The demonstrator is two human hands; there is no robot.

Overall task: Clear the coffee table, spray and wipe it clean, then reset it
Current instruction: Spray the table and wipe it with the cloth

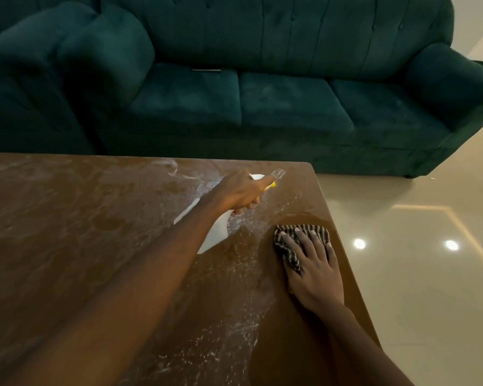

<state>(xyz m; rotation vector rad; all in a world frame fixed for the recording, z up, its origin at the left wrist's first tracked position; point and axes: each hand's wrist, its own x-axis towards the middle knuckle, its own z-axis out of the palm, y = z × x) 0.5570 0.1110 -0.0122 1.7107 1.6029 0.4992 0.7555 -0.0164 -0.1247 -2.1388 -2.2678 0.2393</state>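
The brown coffee table (67,232) fills the lower left, its top streaked with white spray and droplets. My left hand (239,192) reaches across it near the far right corner and grips a white spray bottle (215,234) with a yellow nozzle, tilted toward that corner. My right hand (311,263) lies flat, fingers spread, pressing a dark striped cloth (287,246) onto the table by its right edge. Around the cloth the surface looks smooth and free of droplets.
A dark teal sofa (276,107) runs along the far side of the table, with a cushion (103,57) at its left end and a thin dark object (206,70) on its seat. Glossy cream floor tiles (430,274) lie to the right.
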